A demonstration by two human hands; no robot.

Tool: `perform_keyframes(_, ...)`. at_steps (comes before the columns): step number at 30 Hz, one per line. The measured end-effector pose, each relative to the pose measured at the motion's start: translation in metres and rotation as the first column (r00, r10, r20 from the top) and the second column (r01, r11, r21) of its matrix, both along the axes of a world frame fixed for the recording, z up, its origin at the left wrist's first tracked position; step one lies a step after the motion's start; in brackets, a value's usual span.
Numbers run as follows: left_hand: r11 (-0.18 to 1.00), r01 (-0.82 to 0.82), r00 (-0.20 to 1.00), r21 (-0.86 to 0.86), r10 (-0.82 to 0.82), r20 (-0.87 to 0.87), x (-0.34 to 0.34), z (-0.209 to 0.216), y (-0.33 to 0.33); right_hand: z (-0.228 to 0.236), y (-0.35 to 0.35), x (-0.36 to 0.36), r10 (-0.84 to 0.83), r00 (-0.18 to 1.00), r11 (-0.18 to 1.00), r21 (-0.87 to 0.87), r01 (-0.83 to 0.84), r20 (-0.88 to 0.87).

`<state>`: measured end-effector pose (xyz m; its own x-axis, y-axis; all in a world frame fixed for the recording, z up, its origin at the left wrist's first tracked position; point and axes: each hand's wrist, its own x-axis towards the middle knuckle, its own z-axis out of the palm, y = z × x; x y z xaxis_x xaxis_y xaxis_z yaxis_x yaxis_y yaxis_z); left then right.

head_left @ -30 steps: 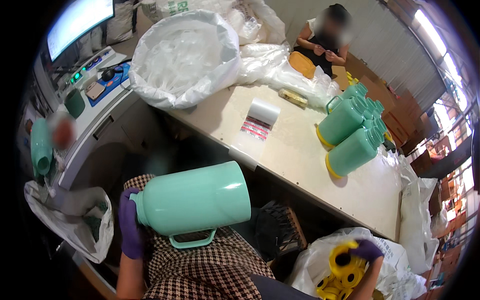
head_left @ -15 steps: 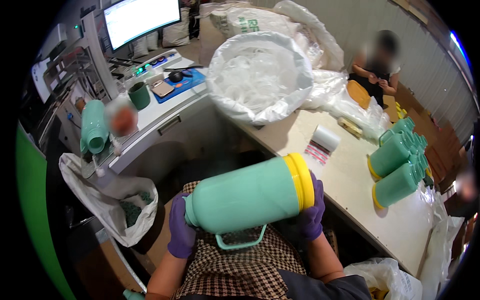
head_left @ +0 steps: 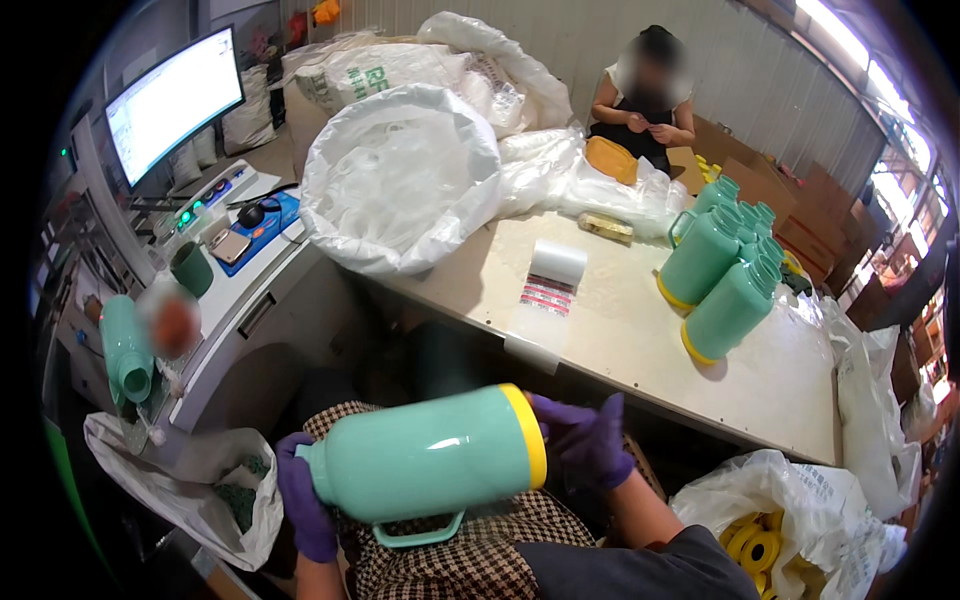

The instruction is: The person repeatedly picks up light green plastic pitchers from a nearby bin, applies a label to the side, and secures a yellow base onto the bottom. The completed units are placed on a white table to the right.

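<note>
A mint-green flask body (head_left: 425,455) lies sideways across my lap, its handle pointing down. A yellow base ring (head_left: 530,433) sits on its right end. My left hand (head_left: 303,495), in a purple glove, grips the narrow neck end. My right hand (head_left: 588,443), also gloved in purple, rests against the yellow ring with fingers spread over it. A white sack (head_left: 790,520) at my lower right holds more yellow rings (head_left: 755,545).
Several finished green flasks (head_left: 725,280) stand on the table (head_left: 620,340) at the right. A big open plastic sack (head_left: 400,180) and a label roll (head_left: 555,265) lie on it. Another person (head_left: 645,100) sits across. A machine with a monitor (head_left: 170,100) stands left.
My right hand brought a yellow ring from the sack to the flask's end. The view swung left, and my right hand now sits lower on the ring.
</note>
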<state>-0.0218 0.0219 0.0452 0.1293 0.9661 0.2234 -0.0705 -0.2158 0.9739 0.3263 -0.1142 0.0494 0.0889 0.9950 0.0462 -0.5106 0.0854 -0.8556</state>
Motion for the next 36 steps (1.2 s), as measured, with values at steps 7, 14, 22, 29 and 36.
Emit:
perform_keyframes(7, 0.582, 0.548, 0.827, 0.601, -0.268, -0.494, 0.053, 0.094, -0.007, 0.052, 0.000, -0.028, -0.348, 0.439, 0.851, 0.475, -0.222, 0.828)
perform_keyframes(14, 0.769, 0.335, 0.937, 0.545, -0.331, -0.108, 0.083, 0.069, -0.004, 0.001, -0.014, 0.047, -0.699, 0.126, 0.665, 0.576, 0.475, 0.704)
perform_keyframes(22, 0.968, 0.245, 0.966, 0.058, -0.249, 0.069, 0.042, 0.021, -0.016, -0.068, 0.046, 0.285, -0.616, -0.604, -0.024, 0.754, 0.656, 0.506)
perform_keyframes(29, 0.990, -0.109, 0.993, -0.091, 0.105, -0.046, -0.054, -0.038, -0.038, -0.089, 0.054, 0.347, -0.046, -0.938, 0.013, 0.940, 0.342, 0.342)
perform_keyframes(36, 0.908, -0.418, 0.723, -0.026, 0.316, -0.614, -0.177, -0.116, -0.120, -0.118, 0.106, 0.109, -0.815, -0.494, 0.234, 0.952, 0.198, 0.303)
